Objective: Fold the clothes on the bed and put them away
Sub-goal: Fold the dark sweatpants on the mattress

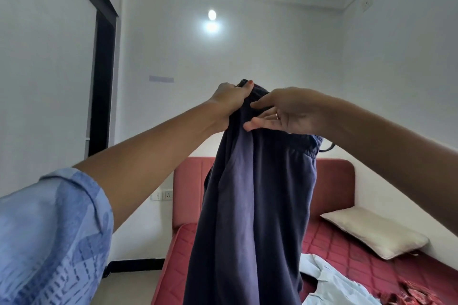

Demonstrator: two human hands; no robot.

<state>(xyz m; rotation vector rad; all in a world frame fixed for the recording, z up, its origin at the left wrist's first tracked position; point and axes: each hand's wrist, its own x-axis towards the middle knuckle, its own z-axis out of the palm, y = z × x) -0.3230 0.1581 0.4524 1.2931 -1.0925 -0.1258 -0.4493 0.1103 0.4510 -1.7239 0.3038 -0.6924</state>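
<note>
Trousers (250, 205) hang below left fingers (244, 89) clamped on waistband | right fingers (260, 122) apart, alongside | advice: pinch waistband's other end, align legs.

text: none readable | labels: none | brands: none | numbers: none | signs: none
</note>
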